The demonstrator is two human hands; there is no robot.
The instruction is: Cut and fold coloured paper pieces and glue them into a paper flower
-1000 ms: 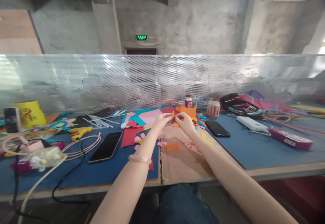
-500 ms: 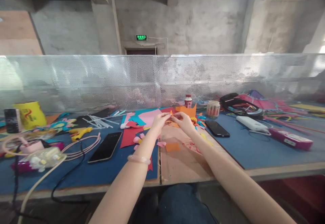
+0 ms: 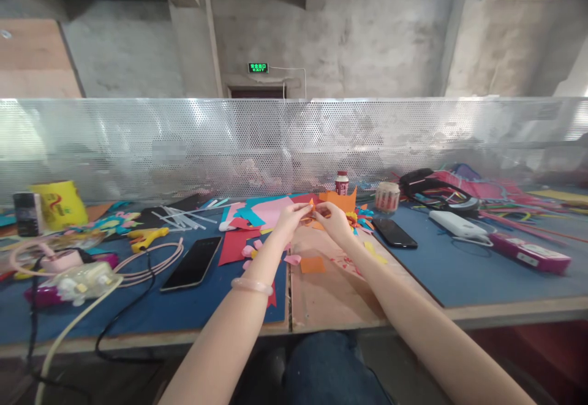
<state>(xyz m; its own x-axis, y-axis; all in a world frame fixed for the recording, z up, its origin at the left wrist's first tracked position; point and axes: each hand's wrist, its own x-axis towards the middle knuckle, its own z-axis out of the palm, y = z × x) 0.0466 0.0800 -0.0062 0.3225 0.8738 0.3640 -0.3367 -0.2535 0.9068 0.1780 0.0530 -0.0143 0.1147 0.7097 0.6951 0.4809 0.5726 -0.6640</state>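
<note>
My left hand (image 3: 292, 215) and my right hand (image 3: 331, 215) meet above the middle of the table, fingertips pinched on a small piece of orange paper (image 3: 312, 203). Its pointed tip sticks up between them; the rest is covered by my fingers. Behind my right hand stands a larger orange sheet (image 3: 342, 197) with a jagged upper edge. A paper flower with blue and red petals (image 3: 362, 217) lies to the right of that hand. Below my hands rests an orange paper square (image 3: 312, 264). Pink paper petals (image 3: 252, 250) lie beside my left forearm.
A black phone (image 3: 193, 264) lies at left, near coiled cables and a yellow glue gun (image 3: 147, 238). On the right are another phone (image 3: 394, 233), a glass jar (image 3: 386, 197), a white power bank (image 3: 457, 226) and a purple box (image 3: 528, 252). A perforated metal screen (image 3: 206, 141) runs along the back.
Both hands stay pinched together on the orange paper, its tip now standing a little more visibly between my fingers. The whole view has shifted slightly; the things on the table stay put.
</note>
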